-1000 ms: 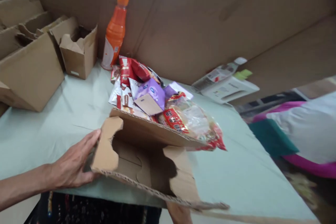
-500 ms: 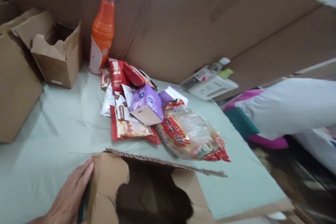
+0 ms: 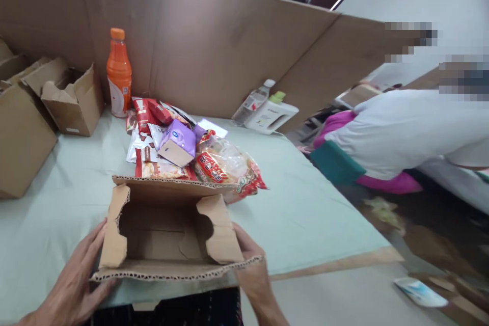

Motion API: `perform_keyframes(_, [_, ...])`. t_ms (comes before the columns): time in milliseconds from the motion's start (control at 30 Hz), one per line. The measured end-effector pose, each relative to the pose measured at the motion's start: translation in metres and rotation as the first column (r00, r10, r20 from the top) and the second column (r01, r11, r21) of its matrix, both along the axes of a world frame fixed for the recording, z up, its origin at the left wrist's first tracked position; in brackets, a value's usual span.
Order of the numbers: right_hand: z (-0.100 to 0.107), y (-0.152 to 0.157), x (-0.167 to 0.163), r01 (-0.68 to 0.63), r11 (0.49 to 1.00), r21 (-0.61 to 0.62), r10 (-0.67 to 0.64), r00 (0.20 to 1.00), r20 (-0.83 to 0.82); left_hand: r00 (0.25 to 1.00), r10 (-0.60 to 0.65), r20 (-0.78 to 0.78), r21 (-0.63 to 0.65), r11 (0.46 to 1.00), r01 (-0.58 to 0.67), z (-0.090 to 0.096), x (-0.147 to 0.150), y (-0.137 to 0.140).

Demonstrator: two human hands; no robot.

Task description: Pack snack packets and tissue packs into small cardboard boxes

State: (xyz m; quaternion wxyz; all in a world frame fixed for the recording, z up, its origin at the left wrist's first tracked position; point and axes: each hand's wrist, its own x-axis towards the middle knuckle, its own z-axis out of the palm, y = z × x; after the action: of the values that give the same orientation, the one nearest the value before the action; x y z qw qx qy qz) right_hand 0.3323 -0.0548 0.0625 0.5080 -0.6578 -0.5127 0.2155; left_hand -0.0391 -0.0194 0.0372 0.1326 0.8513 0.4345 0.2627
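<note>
An open cardboard box (image 3: 160,269) stands before me with its flaps up, and its visible inside holds nothing. Against its left wall presses my left hand (image 3: 78,267), thumb at the near edge. My right hand (image 3: 250,260) grips the opposite wall, its fingers partly hidden by the box. Just beyond the box lies a pile of packaged food: a clear and red bag of rice crackers (image 3: 229,163), a purple carton (image 3: 178,142), red snack packets (image 3: 147,112) and a white packet (image 3: 138,150). The box's far flap overlaps the front of the pile.
An orange drink bottle (image 3: 119,76) stands behind the pile. Cardboard boxes (image 3: 72,107) are at the left. A clear bottle (image 3: 254,102) and a white jug (image 3: 271,116) lean by the cardboard wall (image 3: 214,35). A person (image 3: 405,132) is bent over at the right, beyond the table edge.
My view has tilted up and shifted, so the whole box opening shows. My right hand has come into view on the box's right side; my left hand stays on its left.
</note>
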Motion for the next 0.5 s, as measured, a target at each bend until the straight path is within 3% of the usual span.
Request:
perform_keyframes(100, [0.034, -0.001, 0.030, -0.011, 0.993, 0.116, -0.002, 0.993, 0.115, 0.994, 0.108, 0.022, -0.015, 0.994, -0.107, 0.038, -0.006, -0.008])
perform_keyframes(167, [0.077, 0.007, 0.039, -0.181, 0.970, 0.163, 0.139, 0.961, 0.239, 0.994, 0.087, 0.071, 0.031, 0.996, -0.089, 0.074, -0.005, -0.001])
perform_keyframes(233, [0.120, 0.028, 0.032, -0.453, 0.888, 0.082, 0.395, 0.842, 0.368, 0.993, -0.067, 0.094, 0.146, 0.988, 0.052, 0.109, 0.004, 0.015])
perform_keyframes(300, [0.154, 0.057, 0.012, -0.684, 0.715, -0.147, 0.666, 0.602, 0.441, 0.949, -0.316, 0.022, 0.253, 0.920, 0.300, 0.137, 0.019, 0.034])
perform_keyframes(333, [0.165, 0.072, -0.001, -0.732, 0.615, -0.293, 0.762, 0.459, 0.456, 0.901, -0.430, -0.051, 0.273, 0.862, 0.427, 0.148, 0.029, 0.044])
perform_keyframes(433, [0.177, 0.106, -0.048, -0.617, 0.349, -0.706, 0.907, 0.033, 0.419, 0.743, -0.607, -0.284, 0.241, 0.704, 0.668, 0.167, 0.056, 0.067])
perform_keyframes(500, [0.177, 0.115, -0.075, -0.447, 0.257, -0.857, 0.924, -0.146, 0.354, 0.683, -0.619, -0.387, 0.228, 0.653, 0.722, 0.175, 0.066, 0.075])
